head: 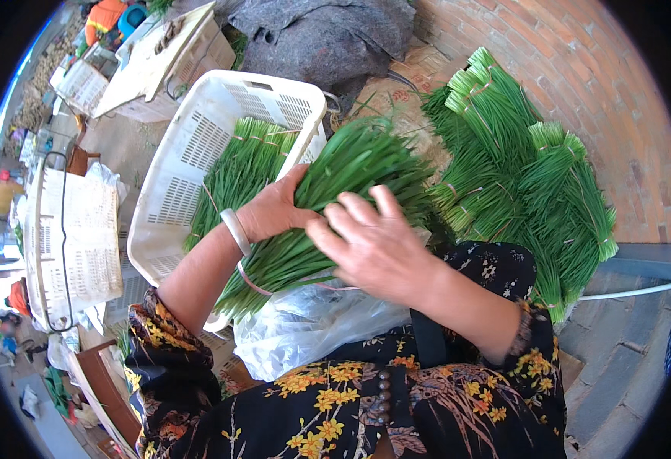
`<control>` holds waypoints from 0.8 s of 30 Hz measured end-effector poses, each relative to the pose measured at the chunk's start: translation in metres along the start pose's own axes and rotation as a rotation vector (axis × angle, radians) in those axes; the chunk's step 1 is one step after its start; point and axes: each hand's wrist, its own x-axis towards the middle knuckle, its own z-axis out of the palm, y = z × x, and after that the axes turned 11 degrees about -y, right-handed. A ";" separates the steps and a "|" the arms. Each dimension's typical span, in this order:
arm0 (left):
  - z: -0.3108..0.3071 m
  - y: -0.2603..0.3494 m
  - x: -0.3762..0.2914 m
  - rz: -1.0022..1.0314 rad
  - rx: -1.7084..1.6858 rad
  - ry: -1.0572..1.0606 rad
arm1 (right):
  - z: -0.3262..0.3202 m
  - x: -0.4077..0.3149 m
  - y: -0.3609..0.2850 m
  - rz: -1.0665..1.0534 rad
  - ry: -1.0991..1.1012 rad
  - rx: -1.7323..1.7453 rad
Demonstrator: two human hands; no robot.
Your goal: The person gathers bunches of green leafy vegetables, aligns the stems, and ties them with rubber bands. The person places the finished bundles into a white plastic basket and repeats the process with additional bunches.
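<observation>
A large bundle of garlic chives (353, 166) lies slantwise before me, over a clear plastic sheet (318, 327) on my lap. My left hand (272, 209), with a pale bangle on its wrist, grips the bundle around its middle from the left. Resting over the leaves from the right is my right hand (370, 246), its fingers bent and spread; its thumb and fingertips are partly hidden. A pink tie (253, 280) crosses the lower left end of the bundle. Beyond my left hand, a white plastic crate (166, 215) holds more tied chive bundles (226, 166).
Several tied chive bundles (502, 172) are heaped at the right beside a brick surface (611, 115). A grey cloth-covered pile (324, 40) stands at the top. Other white crates (77, 235) stand at the left; a person in orange (103, 17) is at the far upper left.
</observation>
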 end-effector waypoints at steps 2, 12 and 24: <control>-0.010 -0.007 0.006 -0.054 -0.238 -0.019 | 0.024 0.005 -0.006 0.014 -0.034 -0.060; -0.022 -0.020 -0.018 0.030 -0.784 0.052 | 0.039 0.005 -0.002 0.100 -0.158 0.190; -0.022 -0.006 -0.052 0.196 -0.686 0.175 | 0.028 0.025 0.005 0.233 -0.504 0.374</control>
